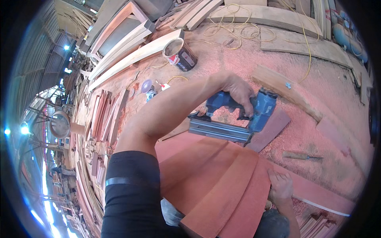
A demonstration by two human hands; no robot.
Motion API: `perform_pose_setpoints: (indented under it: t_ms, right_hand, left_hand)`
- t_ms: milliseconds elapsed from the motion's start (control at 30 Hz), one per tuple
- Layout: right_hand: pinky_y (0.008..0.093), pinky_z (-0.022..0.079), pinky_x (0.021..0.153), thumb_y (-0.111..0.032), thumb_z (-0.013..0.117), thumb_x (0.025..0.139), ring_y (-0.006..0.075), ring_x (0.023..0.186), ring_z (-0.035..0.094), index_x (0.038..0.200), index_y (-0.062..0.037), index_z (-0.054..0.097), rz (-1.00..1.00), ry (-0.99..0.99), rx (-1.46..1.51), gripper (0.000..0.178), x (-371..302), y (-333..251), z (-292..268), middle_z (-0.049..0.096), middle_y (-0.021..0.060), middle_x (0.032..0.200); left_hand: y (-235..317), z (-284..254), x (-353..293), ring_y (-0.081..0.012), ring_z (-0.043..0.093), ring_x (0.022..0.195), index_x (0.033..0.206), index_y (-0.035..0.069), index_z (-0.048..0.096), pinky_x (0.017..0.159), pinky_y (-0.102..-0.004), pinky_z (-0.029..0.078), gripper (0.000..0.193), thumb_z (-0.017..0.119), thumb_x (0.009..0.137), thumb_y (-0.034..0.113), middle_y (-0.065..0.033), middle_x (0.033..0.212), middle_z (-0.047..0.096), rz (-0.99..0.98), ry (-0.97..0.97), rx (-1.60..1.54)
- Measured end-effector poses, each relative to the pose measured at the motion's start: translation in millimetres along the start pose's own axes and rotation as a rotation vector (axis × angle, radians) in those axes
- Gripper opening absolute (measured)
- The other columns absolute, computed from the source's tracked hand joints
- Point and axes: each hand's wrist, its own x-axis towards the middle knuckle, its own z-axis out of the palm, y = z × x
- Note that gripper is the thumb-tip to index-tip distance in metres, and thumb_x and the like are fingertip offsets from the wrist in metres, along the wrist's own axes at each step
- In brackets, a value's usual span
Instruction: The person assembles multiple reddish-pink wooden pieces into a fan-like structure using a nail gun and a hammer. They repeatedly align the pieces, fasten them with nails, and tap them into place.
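My left hand (239, 90), at the end of a bare forearm with a dark sleeve, is wrapped round the handle of a blue nail gun (262, 109). The gun's nose points down at the far edge of a reddish wooden panel (214, 174), its magazine lying sideways; whether the nose touches the wood I cannot tell. Several overlapping boards seem to make up the panel, which spreads over my legs. At its right edge, my right hand (281, 185) grips the wood, fingertips on top and the rest of the grip partly hidden.
Pinkish sawdust coats the floor. To the right lie a chisel (301, 156), a long plank (287, 91) and a reddish board (329, 194). A dark bucket (184, 57), yellow hose (238, 33) and pale beams (139, 57) are farther off. Stacked wood strips (104, 115) stand left.
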Motion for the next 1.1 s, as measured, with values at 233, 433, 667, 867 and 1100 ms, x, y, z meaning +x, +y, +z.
perform_pose_setpoints:
  t_ms: [233, 433, 667, 867, 1100]
  right_hand:
    - [0.0442, 0.05, 0.083, -0.016, 0.064, 0.086, 0.031, 0.092, 0.074, 0.127, 0.0015, 0.071, 0.019, 0.013, -0.008, 0.044, 6.8, 2.0, -0.3, 0.078, 0.0192, 0.112]
    - [0.0438, 0.05, 0.081, -0.021, 0.068, 0.085, 0.0322, 0.089, 0.073, 0.124, 0.0019, 0.072, 0.006, 0.04, 0.008, 0.045, -1.2, 0.5, -0.3, 0.078, 0.0198, 0.109]
    - [0.0435, 0.05, 0.083, -0.015, 0.067, 0.084, 0.0308, 0.089, 0.074, 0.127, 0.0004, 0.071, -0.009, 0.045, 0.003, 0.046, -2.2, -0.8, -1.9, 0.078, 0.0184, 0.11]
    - [0.0432, 0.051, 0.083, -0.015, 0.068, 0.085, 0.0292, 0.085, 0.075, 0.125, -0.0002, 0.071, -0.01, 0.094, -0.011, 0.043, -1.1, 0.5, 2.3, 0.079, 0.0156, 0.102]
    - [0.0455, 0.054, 0.091, -0.02, 0.071, 0.086, 0.0323, 0.088, 0.076, 0.12, -0.0039, 0.074, -0.021, 0.172, -0.035, 0.038, 4.7, -1.8, -2.0, 0.078, 0.0126, 0.095]
  left_hand:
    - [-39.7, 3.7, 1.5, -0.0147, 0.067, 0.068, 0.114, 0.005, 0.075, 0.059, -0.032, 0.054, 0.039, 0.079, 0.096, 0.039, -0.0032, 0.091, 0.074, -0.023, -0.045, -0.067]
    - [-45.8, 8.2, 9.4, -0.0132, 0.064, 0.07, 0.117, 0.006, 0.075, 0.061, -0.0319, 0.053, 0.043, 0.082, 0.093, 0.041, -0.0014, 0.091, 0.073, -0.065, -0.041, -0.077]
    - [-29.9, 9.7, -0.4, -0.014, 0.064, 0.07, 0.115, 0.006, 0.075, 0.061, -0.0327, 0.053, 0.041, 0.08, 0.093, 0.04, -0.0016, 0.087, 0.071, -0.095, -0.054, -0.045]
    - [-1.5, 20.2, -94.8, -0.0174, 0.066, 0.071, 0.113, 0.001, 0.071, 0.062, -0.0371, 0.054, 0.04, 0.074, 0.095, 0.037, -0.004, 0.085, 0.07, -0.188, 0.305, 0.087]
    - [-62.5, 95.6, -322.6, -0.0314, 0.073, 0.091, 0.13, 0.002, 0.068, 0.089, -0.0443, 0.057, 0.041, 0.074, 0.091, 0.013, -0.0175, 0.105, 0.078, -0.44, 1.093, 0.452]
